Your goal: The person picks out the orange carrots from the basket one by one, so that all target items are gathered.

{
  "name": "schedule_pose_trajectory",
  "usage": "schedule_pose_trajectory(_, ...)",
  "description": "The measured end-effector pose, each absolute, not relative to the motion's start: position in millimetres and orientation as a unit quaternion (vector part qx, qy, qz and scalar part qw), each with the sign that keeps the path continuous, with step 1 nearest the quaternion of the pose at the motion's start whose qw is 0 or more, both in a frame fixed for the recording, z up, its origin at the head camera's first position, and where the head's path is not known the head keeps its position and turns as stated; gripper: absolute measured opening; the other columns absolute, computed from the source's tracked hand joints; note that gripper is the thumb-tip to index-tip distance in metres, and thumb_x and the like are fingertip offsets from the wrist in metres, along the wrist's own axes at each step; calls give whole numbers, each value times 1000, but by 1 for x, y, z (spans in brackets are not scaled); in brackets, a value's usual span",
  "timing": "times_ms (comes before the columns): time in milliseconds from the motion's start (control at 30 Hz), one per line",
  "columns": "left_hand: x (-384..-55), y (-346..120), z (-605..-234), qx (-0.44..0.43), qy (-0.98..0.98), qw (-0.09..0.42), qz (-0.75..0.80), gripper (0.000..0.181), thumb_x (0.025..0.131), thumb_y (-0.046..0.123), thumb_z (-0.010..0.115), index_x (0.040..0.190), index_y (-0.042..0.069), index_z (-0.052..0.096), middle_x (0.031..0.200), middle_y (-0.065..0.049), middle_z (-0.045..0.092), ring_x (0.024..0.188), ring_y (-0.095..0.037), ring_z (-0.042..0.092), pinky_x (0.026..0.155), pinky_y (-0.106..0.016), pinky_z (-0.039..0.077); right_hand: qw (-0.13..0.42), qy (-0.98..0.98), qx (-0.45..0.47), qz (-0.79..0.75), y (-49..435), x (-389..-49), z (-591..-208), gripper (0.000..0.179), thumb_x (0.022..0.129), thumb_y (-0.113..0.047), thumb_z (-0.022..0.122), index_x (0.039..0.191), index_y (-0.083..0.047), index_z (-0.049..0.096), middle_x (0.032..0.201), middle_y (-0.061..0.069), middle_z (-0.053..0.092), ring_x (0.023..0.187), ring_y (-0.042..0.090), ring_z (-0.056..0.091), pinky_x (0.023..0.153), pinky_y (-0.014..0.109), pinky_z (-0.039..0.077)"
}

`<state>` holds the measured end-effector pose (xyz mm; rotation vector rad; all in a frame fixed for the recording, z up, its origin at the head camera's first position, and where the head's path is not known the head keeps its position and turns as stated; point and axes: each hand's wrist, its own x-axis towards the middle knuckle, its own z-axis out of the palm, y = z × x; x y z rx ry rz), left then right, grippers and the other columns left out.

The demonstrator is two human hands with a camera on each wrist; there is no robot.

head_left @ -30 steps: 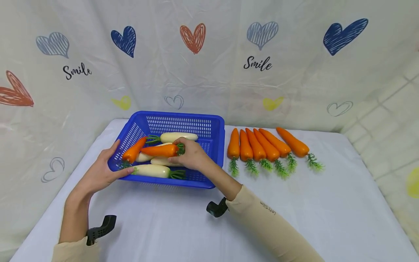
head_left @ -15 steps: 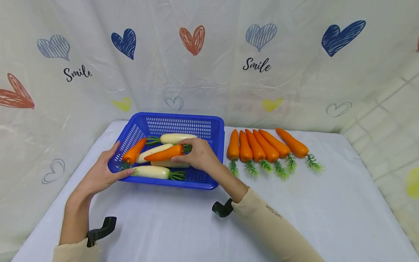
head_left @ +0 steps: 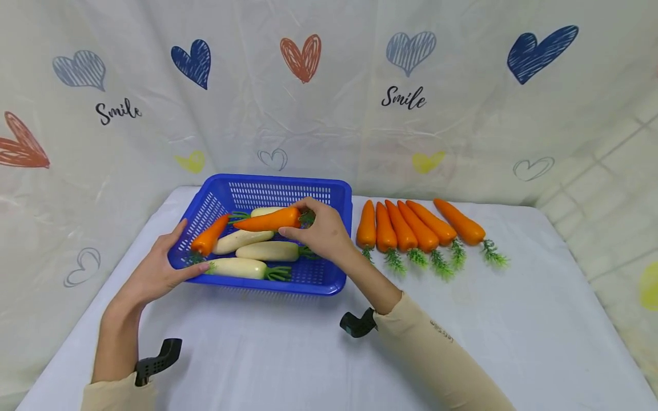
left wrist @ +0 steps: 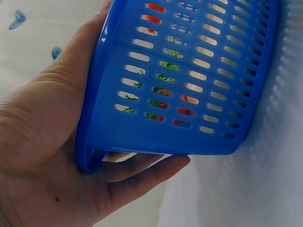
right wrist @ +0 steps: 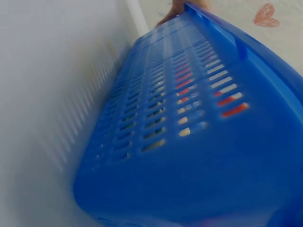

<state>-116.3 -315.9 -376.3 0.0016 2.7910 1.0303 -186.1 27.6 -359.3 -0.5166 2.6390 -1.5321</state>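
Observation:
My right hand [head_left: 326,233] pinches an orange carrot [head_left: 269,219] near its leafy end, holding it over the blue plastic basket [head_left: 288,181]. Its pointed tip faces left, and it overlaps a white radish at the back in the head view. My left hand [head_left: 154,268] grips the basket's left front corner, thumb at the rim. In the left wrist view, its fingers reach round the perforated blue basket [left wrist: 106,137]. Inside lie several white radishes [head_left: 236,267] with green stems and a second carrot [head_left: 208,237] at the left. The basket's side blocks the right wrist view.
Several carrots [head_left: 403,228] lie in a row on the white tablecloth [head_left: 462,325] right of the basket, leaves toward the front. One carrot [head_left: 459,221] sits slightly apart at the row's right end. A heart-printed curtain [head_left: 349,125] hangs close behind the basket.
My right hand has moved the carrot back and to the right above the basket, uncovering the middle radishes. My left hand stays on the basket corner.

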Motion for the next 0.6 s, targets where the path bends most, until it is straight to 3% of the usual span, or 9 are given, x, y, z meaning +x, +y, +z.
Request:
schedule_pose_trajectory(267, -118, -316, -376, -1, 935, 89, 344, 114, 93, 51, 74, 167, 27, -9, 163, -39, 14, 137, -59, 33, 111, -80, 34, -2, 828, -168, -535, 43, -190, -358, 45, 89, -32, 84, 132, -24, 72, 126, 3, 72, 103, 22, 65, 86, 34, 61)
schedule_pose_trajectory(600, -120, -317, -377, -2, 936, 93, 340, 113, 94, 51, 73, 167, 28, -10, 163, -40, 13, 137, -59, 32, 110, -81, 34, -20, 814, -149, -561, 62, -189, -355, 36, 87, -29, 85, 120, -20, 71, 123, 4, 71, 103, 23, 67, 88, 36, 62)
